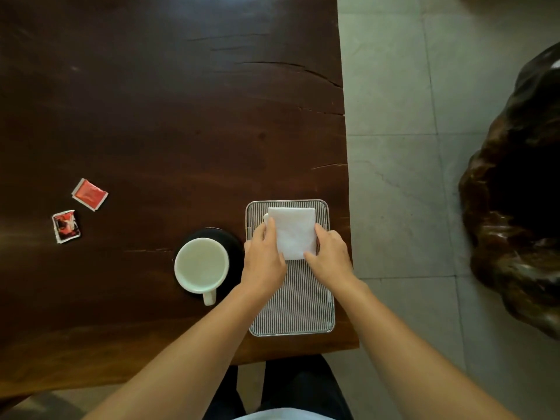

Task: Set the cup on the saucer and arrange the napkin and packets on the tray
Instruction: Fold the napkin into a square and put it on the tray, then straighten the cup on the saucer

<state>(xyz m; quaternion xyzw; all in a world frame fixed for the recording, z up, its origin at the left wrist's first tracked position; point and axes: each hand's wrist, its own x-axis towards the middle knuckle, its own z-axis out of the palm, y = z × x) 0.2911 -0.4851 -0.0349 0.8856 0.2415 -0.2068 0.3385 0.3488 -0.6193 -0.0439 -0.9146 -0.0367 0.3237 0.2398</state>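
Risk: the folded napkin (292, 233) is light, so sliding my left hand (265, 259) or right hand (330, 257) off sideways could skew or unfold it, and my left forearm passes close to the cup (201, 265) on the saucer (235, 247), which a bump could tip. The napkin lies at the far end of the tray (298, 301), between my hands. My left fingers (270, 231) lie straight along its left edge and my right fingers (321, 233) on its right edge, pressing rather than clenched. The red packet (90, 194) and dark packet (66, 226) wait near the table's left edge.
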